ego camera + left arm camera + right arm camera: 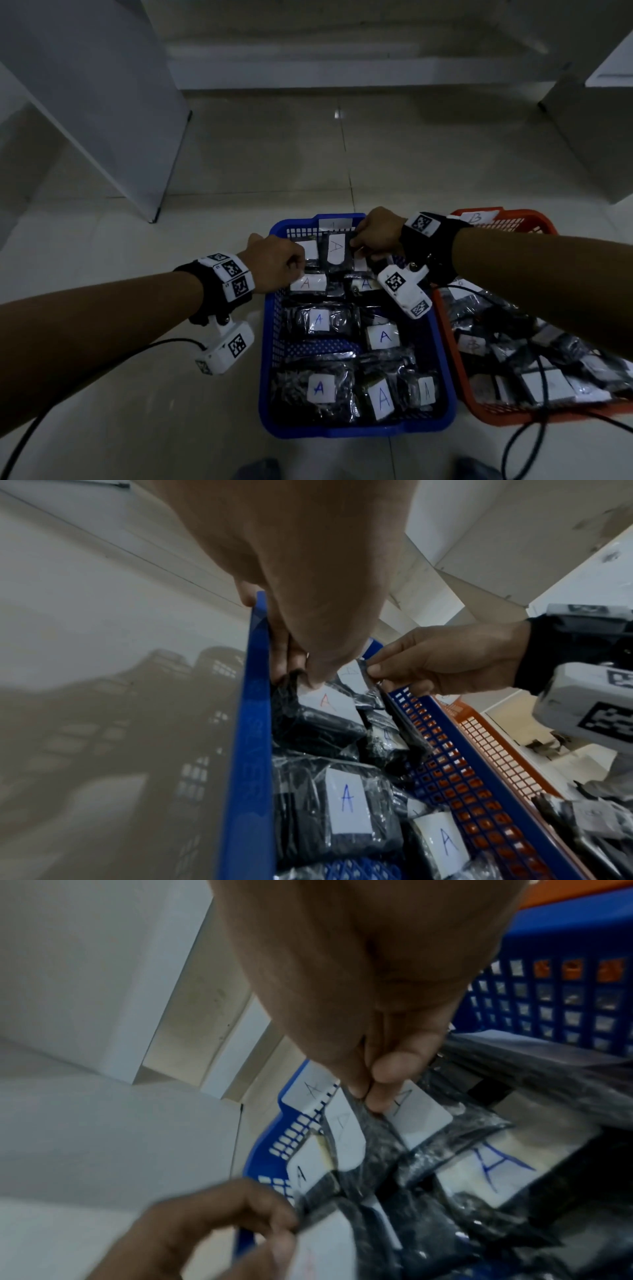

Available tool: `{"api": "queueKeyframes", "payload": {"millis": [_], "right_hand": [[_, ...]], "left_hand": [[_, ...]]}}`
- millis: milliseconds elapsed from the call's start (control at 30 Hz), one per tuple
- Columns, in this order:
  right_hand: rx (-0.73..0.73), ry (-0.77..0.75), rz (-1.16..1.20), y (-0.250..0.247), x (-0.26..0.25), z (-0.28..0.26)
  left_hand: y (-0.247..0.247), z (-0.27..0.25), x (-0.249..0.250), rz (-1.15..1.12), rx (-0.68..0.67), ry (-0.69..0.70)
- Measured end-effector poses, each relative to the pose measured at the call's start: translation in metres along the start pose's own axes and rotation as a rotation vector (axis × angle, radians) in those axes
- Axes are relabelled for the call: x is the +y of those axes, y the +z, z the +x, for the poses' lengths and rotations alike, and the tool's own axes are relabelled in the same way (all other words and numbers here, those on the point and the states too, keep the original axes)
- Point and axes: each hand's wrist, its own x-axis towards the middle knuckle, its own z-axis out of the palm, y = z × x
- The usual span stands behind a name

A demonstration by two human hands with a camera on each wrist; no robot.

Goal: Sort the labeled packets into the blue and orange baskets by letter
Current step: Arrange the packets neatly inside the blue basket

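The blue basket (267, 359) holds several black plastic-wrapped packets with white "A" labels. Beside it on the right stands the orange basket (527, 215), full of similar packets and tagged "B". At the blue basket's far end, my right hand (354, 241) pinches the top edge of an upright "A" packet (337, 251); its fingertips (373, 1093) show closed on the wrapper. My left hand (298, 270) is at the far left corner. Its fingers (301, 674) pinch the end of a packet with a reddish "A" label (325, 700), which lies in the basket.
White furniture panels (102, 102) stand on the tiled floor to the left, and another (599, 120) to the right. Black cables (541, 404) run from both wrist cameras, one across the orange basket. My feet (260, 469) show at the bottom edge.
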Motion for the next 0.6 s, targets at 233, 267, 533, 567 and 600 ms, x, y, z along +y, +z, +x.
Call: {"api": "queueKeyframes", "payload": {"millis": [233,267,533,567,600], "right_hand": [[0.212,-0.118,0.004,0.011,-0.004,-0.014],[0.237,-0.136,0.014,0.012,-0.004,-0.015],[0.136,-0.217,-0.111,0.012,-0.003,-0.023],[0.138,-0.226,-0.11,0.011,-0.003,-0.024],[0.144,-0.236,-0.105,0.008,-0.003,-0.026]], "left_hand": [[0.004,-0.005,0.004,0.076,0.005,0.062],[0.003,-0.007,0.004,0.107,-0.012,0.087],[0.005,-0.01,0.007,0.172,-0.055,0.118],[0.004,-0.01,0.008,0.179,-0.058,0.119],[0.003,-0.01,0.008,0.186,-0.06,0.12]]}}
